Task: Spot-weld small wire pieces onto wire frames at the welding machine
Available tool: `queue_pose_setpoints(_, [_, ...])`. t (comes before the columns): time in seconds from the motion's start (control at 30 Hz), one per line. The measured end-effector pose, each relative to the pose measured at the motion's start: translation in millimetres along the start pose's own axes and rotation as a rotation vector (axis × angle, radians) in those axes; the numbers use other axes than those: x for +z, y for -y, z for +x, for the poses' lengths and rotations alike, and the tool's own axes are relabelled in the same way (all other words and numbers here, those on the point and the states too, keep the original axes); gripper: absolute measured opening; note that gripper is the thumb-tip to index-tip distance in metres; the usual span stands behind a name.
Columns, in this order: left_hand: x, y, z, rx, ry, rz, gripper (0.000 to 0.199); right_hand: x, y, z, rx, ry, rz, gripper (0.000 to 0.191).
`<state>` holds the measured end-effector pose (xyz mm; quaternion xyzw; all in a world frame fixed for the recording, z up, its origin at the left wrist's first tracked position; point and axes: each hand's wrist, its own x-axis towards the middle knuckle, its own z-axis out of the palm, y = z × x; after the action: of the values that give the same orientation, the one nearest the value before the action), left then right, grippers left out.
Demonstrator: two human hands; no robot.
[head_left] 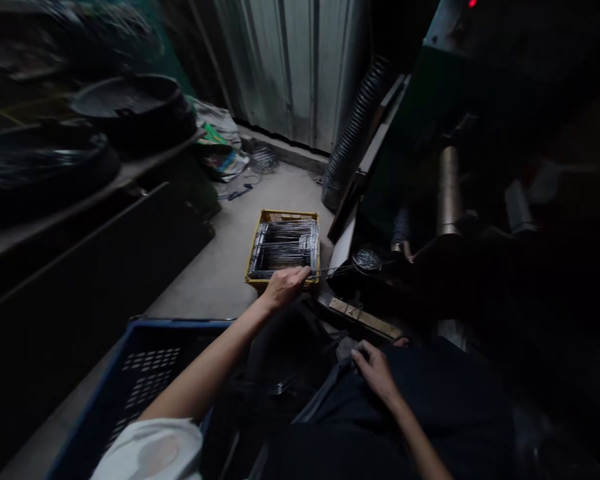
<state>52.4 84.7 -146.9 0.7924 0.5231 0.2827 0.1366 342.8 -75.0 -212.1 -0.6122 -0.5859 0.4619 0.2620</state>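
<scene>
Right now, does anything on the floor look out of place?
Yes: a small wire tangle lies loose on the floor by the wall, apart from the yellow crate, so it looks dropped.

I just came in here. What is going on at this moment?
A person is working in a dim workshop. Their left hand pinches a thin wire above a yellow plastic crate packed with wire racks. Their right hand rests on dark cloth. A blue plastic crate stands to their left.
</scene>
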Motion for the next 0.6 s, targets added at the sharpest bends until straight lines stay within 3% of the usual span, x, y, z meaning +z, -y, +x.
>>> queue_pose_setpoints(0.13, [-23.2,65,-19,-0.375,-0.306,-0.102,0.013,1,-2,0,-0.036,0.021,-0.097,0.038])
queue_pose_setpoints(0.23, [-19.0,115,-22,-0.669,-0.551,-0.271,0.021,6,-5,-3,-0.067,0.019,-0.170,0.038])
queue_pose_setpoints(0.4, [23.6,179,-19,-1.051,-0.780,-0.662,0.029,16,-11,-14,-0.036,0.102,-0.237,0.037])
queue_pose_setpoints(0.5, [52.4,203,-15,-1.171,-0.857,-0.847,0.031,19,-16,-18,-0.005,0.148,-0.271,0.038])
queue_pose_setpoints(0.6, [73.3,220,-13,-1.229,-0.900,-0.986,0.032,20,-25,-19,0.064,0.092,-0.281,0.044])
